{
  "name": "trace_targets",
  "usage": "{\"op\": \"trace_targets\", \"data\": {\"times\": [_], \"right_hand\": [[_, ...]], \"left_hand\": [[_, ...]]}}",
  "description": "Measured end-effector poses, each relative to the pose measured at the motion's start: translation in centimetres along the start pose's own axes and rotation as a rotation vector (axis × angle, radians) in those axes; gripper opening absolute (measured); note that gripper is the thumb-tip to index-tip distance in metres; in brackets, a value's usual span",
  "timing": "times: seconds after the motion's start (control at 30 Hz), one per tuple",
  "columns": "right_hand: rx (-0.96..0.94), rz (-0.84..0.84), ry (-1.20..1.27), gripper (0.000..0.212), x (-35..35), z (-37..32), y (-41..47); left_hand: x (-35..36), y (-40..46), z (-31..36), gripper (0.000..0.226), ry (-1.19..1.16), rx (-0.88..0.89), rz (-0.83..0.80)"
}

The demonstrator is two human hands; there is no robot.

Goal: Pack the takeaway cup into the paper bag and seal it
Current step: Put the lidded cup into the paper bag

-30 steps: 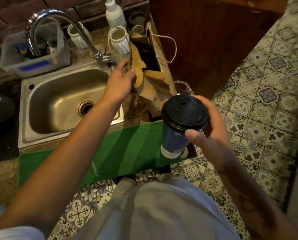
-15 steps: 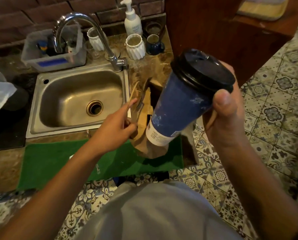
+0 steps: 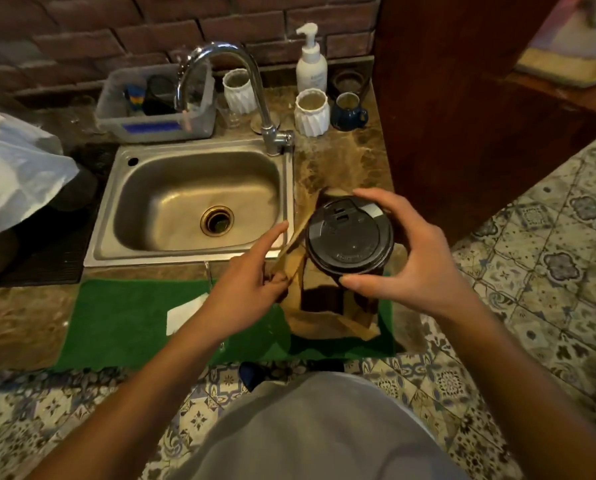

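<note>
The takeaway cup (image 3: 349,237) is seen from straight above, so only its black lid shows. It stands upright in the open mouth of the brown paper bag (image 3: 324,323). My right hand (image 3: 407,261) grips the lid's rim with thumb and fingers. The bag stands on a green mat (image 3: 127,323) at the counter's front edge, right of the sink. My left hand (image 3: 248,285) pinches the bag's left top edge and holds it open, with the index finger stretched out. The cup's blue body is hidden inside the bag.
A steel sink (image 3: 192,202) with a tall tap (image 3: 255,98) lies to the left. Behind stand two white ribbed cups (image 3: 312,114), a blue mug (image 3: 348,110), a soap pump bottle (image 3: 311,64) and a plastic tub (image 3: 158,105). A wooden cabinet (image 3: 462,98) rises at right. A white paper slip (image 3: 182,315) lies on the mat.
My right hand turned the tilted cup upright and lowered it into the bag's mouth. My left hand stayed on the bag's left edge, now with the bag standing on the mat.
</note>
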State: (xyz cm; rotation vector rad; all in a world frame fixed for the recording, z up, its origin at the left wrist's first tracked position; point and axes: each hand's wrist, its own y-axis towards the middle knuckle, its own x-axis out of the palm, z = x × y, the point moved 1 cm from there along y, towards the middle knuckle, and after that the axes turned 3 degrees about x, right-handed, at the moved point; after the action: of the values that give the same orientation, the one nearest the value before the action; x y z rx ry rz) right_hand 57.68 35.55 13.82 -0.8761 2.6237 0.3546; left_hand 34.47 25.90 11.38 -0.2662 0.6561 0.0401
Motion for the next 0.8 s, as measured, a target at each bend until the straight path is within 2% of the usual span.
{"op": "trace_targets", "data": {"times": [0.2,0.43,0.57,0.8], "right_hand": [[0.068,-0.207,-0.099,0.102,-0.6,-0.3,-0.4],[0.044,-0.347,-0.303,0.094,-0.5,-0.5,0.9],[0.039,-0.371,-0.481,0.096,-1.2,-0.1,1.7],[0.047,-0.568,-0.793,0.098,-0.1,0.1,5.7]], "left_hand": [[-1.2,-0.3,-0.9,0.074,0.027,-0.060,0.090],[-3.1,0.2,-1.6,0.070,0.013,-0.183,0.171],[-4.8,1.1,-2.8,0.069,-0.014,-0.193,0.146],[-3.4,1.1,-1.8,0.072,-0.053,-0.161,0.114]]}}
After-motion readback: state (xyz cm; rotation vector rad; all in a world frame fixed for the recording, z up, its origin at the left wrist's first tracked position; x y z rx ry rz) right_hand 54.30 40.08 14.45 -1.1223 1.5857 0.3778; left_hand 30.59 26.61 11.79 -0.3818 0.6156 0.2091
